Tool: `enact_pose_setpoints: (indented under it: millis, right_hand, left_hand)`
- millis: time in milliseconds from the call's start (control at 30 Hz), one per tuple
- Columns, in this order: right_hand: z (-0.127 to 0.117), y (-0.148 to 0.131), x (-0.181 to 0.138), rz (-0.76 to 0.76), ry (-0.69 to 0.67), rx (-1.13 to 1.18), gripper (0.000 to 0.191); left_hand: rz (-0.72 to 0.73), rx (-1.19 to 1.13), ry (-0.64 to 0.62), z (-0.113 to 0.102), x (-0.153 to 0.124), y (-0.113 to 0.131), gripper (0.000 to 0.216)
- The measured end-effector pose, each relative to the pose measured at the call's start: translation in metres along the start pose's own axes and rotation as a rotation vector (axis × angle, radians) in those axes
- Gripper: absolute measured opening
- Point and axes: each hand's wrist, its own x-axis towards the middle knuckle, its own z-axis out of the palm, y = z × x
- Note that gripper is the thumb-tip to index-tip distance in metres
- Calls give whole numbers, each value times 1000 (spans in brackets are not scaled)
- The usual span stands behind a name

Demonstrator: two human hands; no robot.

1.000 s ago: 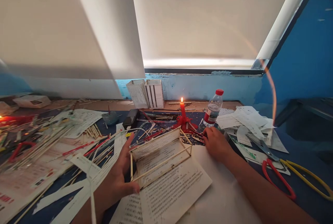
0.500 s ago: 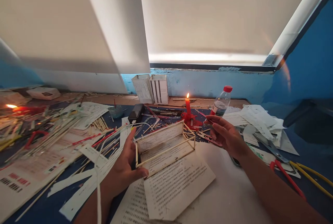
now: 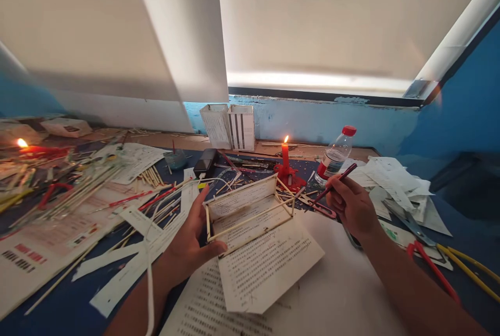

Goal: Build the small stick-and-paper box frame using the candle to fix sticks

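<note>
Head view: left hand (image 3: 189,245) grips a stick-and-paper frame (image 3: 244,199); right hand (image 3: 353,210) holds a slim dark-red tool (image 3: 321,197).
The left thumb and fingers, set wide, clasp the frame's left end above a sheet (image 3: 273,276) on the desk (image 3: 58,309), its dense print too small to read; the right fingers pinch the tool firmly. Right of the lit candle (image 3: 285,156), the bottle (image 3: 335,154) wears an unreadable red-and-white label. Half a second ago the tool slanted toward the candle; now its tip points near-left, beside the frame's right end.
</note>
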Motion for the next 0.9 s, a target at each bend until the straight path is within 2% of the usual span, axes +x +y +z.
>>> enact_pose_setpoints:
  millis: [133,300,500,667,767,900]
  right_hand:
    - [3,8,-3,50,-58,-36,36]
    - [5,13,-5,78,-158,-62,35]
    - [7,12,-13,10,-420,-172,27]
    - [11,7,-20,-29,-582,-205,23]
    - [21,3,-25,10,-701,-224,23]
    - [46,-1,-33,83,-826,-286,25]
  left_hand:
    - [9,12,-1,3,-6,0,130]
    - [-16,163,12,1,-17,1,131]
    - [-32,202,0,0,-23,5,119]
    - [-5,164,-31,-1,-25,3,113]
    - [0,134,-30,-1,-26,2,116]
    - [-5,109,-33,0,-25,4,120]
